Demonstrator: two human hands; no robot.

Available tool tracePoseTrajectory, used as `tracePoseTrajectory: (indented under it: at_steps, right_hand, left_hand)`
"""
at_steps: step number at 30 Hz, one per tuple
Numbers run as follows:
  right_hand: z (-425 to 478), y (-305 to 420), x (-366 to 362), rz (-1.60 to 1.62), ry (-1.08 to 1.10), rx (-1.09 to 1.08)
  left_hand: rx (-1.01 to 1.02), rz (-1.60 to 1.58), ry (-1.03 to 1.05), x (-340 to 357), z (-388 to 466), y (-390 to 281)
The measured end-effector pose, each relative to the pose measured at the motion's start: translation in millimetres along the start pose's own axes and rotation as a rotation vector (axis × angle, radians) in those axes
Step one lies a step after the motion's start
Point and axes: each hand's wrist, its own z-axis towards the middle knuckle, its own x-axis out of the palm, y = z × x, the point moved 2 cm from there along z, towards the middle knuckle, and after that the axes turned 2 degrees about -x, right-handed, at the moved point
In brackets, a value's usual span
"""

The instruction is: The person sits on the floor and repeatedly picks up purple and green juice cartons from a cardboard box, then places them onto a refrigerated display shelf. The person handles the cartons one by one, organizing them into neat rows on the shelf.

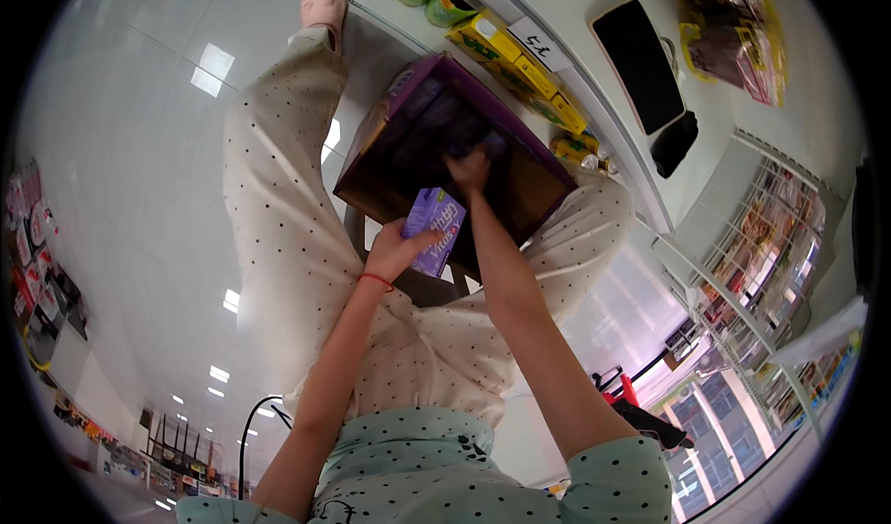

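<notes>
My left hand [392, 251] grips a purple Vitasoy drink carton [436, 235], thumb across its printed face. The carton is tilted in front of the near edge of a purple cardboard box [379, 117], which stands open between my knees. Inside that box is my right hand [470, 167], its fingers deep in shadow. A purple packet [493, 142] shows dimly at those fingertips, but a firm hold on it cannot be made out. More dark purple packets [424, 106] fill the far left part of the box.
Beyond the box, a low white shelf carries yellow VLT cartons [518, 71], green tubs [449, 7] and yellow cans [574, 151]. The surface above holds a black-screened phone [639, 64], a black item [674, 144] and packaged snacks [731, 43]. Wire racks [759, 245] stand to the right.
</notes>
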Motion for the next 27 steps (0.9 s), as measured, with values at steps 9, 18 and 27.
tracePoseTrajectory:
  at_steps: [9,18,27]
  right_hand:
    - [18,7,6,-0.363,0.146,0.011]
    - [46,-16,29,-0.612,0.189,-0.049]
    - [43,-95,103,-1.074,-0.101,-0.653]
  left_hand:
    - [-0.052,-0.039,-0.01,-3,11,3]
    - [-0.087,-0.032,0.024,-2,7,-5]
    - [-0.068,-0.071,0.047,0,7,-6]
